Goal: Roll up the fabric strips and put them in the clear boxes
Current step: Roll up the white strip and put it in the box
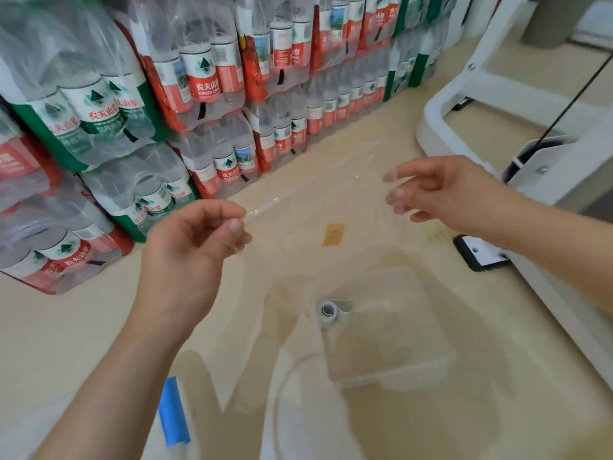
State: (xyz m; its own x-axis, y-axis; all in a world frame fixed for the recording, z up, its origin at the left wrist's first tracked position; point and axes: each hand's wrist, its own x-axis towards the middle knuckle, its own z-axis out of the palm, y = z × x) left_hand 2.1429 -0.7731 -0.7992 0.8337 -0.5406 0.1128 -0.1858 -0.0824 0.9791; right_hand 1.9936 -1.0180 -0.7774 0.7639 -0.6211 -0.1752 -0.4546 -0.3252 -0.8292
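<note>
Left hand (pixel 195 247) pinches rim of what looks a clear lid (pixel 315 207), right hand (pixel 441 194) spread at far edge; rolled strip (pixel 328 310) in box (pixel 398 343) below; one-sided pinch, lid may tilt or slip.

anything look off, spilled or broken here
Nothing plainly does. The small grey-white rolled fabric strip sits in a corner of the clear plastic box on the floor. The left hand pinches a clear plastic piece held up before the right hand. No spill or damage shows.
</note>
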